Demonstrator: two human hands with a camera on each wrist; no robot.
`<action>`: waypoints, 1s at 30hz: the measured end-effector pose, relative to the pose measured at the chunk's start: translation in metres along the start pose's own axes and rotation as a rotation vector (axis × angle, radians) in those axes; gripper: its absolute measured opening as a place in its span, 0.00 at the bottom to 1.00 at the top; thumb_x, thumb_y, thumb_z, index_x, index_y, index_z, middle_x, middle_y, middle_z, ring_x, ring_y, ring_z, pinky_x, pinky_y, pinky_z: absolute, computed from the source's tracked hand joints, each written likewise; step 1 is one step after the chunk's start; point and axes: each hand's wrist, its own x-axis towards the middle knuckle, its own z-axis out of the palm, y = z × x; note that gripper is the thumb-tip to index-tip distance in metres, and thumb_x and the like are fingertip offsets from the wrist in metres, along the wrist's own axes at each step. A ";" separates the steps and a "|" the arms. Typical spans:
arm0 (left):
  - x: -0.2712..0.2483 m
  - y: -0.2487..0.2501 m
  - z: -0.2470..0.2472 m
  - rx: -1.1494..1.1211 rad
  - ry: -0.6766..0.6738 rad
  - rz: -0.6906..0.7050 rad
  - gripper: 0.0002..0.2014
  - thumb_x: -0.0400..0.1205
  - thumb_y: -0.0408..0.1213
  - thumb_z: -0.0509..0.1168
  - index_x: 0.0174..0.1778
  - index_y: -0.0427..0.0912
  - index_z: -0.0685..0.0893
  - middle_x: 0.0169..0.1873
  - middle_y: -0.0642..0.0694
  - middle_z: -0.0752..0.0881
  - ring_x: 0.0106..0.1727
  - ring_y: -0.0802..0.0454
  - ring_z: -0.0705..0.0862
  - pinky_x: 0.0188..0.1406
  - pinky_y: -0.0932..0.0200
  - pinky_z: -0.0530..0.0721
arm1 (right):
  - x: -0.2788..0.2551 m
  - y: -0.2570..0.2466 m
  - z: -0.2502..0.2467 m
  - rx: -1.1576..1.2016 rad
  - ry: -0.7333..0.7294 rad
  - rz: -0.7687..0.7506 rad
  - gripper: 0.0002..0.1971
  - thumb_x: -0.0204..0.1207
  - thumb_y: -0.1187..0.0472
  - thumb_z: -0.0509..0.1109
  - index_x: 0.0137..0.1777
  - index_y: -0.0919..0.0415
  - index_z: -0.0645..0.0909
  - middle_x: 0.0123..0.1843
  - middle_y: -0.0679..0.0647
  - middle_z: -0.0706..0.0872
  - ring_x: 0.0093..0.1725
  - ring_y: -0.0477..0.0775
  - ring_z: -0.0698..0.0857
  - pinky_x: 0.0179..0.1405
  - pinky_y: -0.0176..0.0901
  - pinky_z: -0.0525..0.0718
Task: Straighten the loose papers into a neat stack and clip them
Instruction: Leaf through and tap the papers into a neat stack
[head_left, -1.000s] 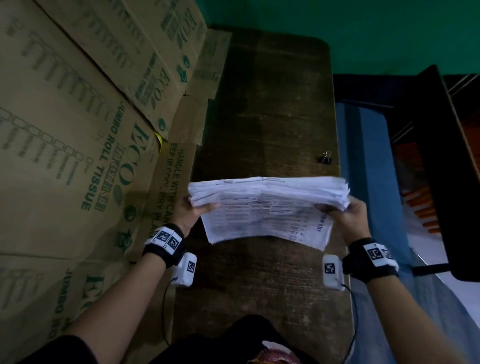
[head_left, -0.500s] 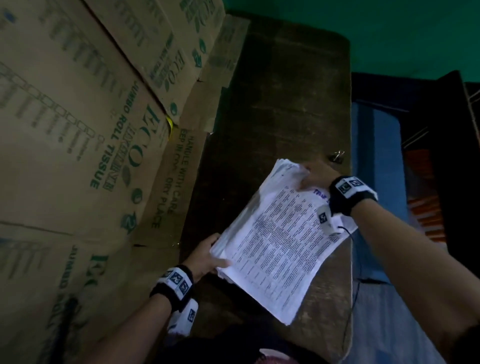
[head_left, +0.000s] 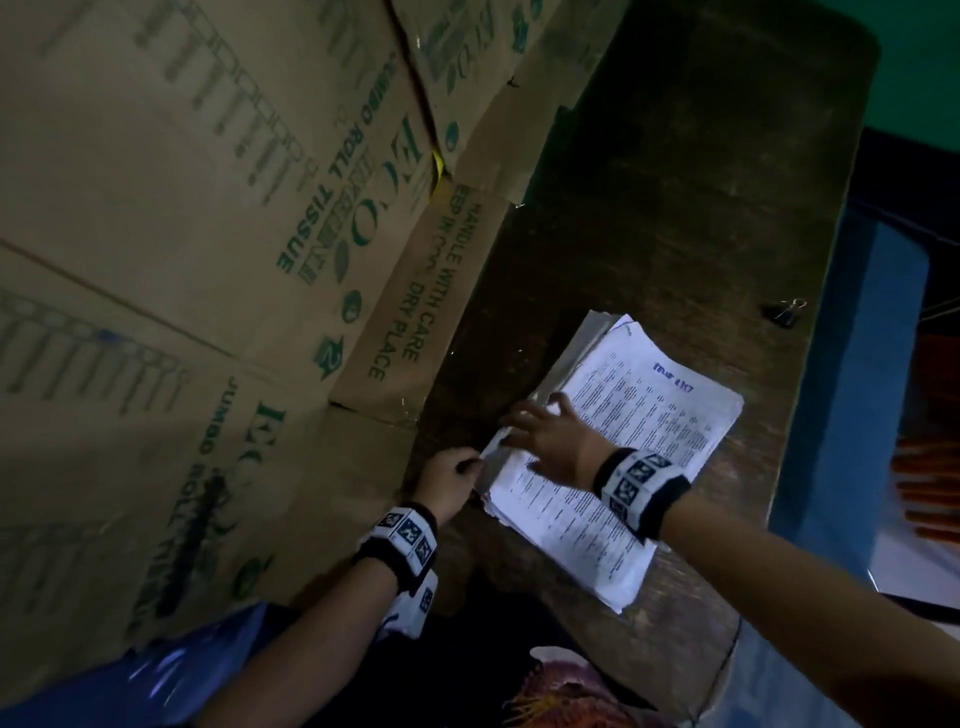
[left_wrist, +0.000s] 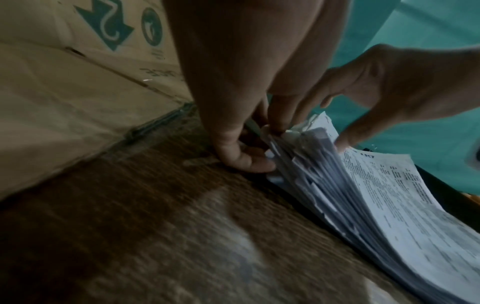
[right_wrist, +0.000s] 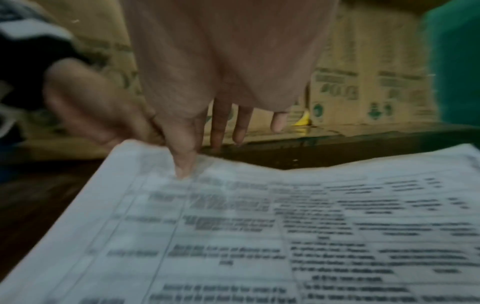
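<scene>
While the right hand (head_left: 553, 447) presses flat on the papers (head_left: 644, 441), the left hand's (head_left: 447, 480) grip pinches their edge

Cardboard boxes (head_left: 218, 249) crowding table's (head_left: 675, 208) left

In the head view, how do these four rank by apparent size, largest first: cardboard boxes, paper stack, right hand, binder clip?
1. cardboard boxes
2. paper stack
3. right hand
4. binder clip

The binder clip lies farther from the camera, but it is clearly the smallest.
</scene>
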 end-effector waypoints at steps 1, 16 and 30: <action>0.000 -0.001 0.000 -0.027 0.018 -0.008 0.07 0.84 0.34 0.62 0.45 0.40 0.86 0.44 0.38 0.88 0.48 0.39 0.87 0.51 0.43 0.88 | 0.002 -0.009 0.005 -0.019 -0.079 -0.003 0.33 0.76 0.59 0.72 0.80 0.48 0.66 0.84 0.50 0.62 0.84 0.56 0.55 0.76 0.73 0.50; -0.007 0.003 0.008 -0.273 0.095 -0.068 0.10 0.85 0.26 0.60 0.54 0.35 0.86 0.48 0.38 0.86 0.47 0.42 0.87 0.43 0.53 0.89 | 0.007 -0.020 0.008 -0.017 -0.013 0.022 0.37 0.69 0.59 0.78 0.77 0.51 0.67 0.75 0.53 0.69 0.78 0.57 0.64 0.75 0.71 0.55; -0.016 0.010 0.024 0.130 0.165 0.063 0.11 0.80 0.44 0.68 0.37 0.43 0.89 0.33 0.43 0.89 0.40 0.44 0.88 0.45 0.52 0.90 | -0.031 0.004 0.010 0.056 0.254 -0.284 0.24 0.55 0.67 0.85 0.50 0.44 0.89 0.50 0.41 0.90 0.56 0.46 0.88 0.68 0.58 0.59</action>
